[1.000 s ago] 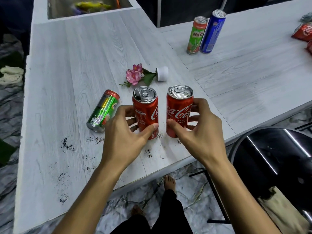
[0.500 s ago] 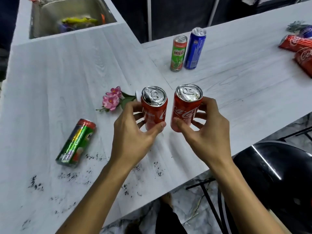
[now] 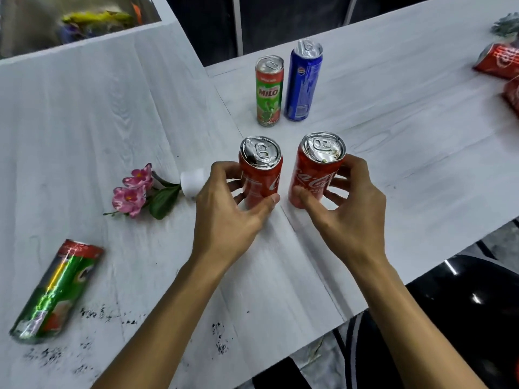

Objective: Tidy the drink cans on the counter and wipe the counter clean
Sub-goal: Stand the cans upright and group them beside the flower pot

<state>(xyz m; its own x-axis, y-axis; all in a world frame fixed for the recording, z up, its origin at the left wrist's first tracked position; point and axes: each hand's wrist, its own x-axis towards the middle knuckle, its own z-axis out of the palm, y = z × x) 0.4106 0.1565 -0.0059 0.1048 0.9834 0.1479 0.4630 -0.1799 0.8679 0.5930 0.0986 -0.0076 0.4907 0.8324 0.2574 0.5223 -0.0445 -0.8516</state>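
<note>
Speckled white surface (image 3: 98, 122) remained unwiped; left hand (image 3: 227, 217) and right hand (image 3: 351, 217) fingers (image 3: 344, 168) gripped two red aluminium cola cans (image 3: 261, 178) (image 3: 311, 178), moved toward its inner corner.

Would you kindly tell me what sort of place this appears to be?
Probably a kitchen or pantry: a white L-shaped counter with a sink set into its far end, and drink cans about, like the Milo can. The left hand grips the left Coke can, the right hand the right Coke can.

Glossy metal red cans (image 3: 261, 175), matt white wood-grain counter (image 3: 84, 113), glossy green can (image 3: 56, 293).
</note>
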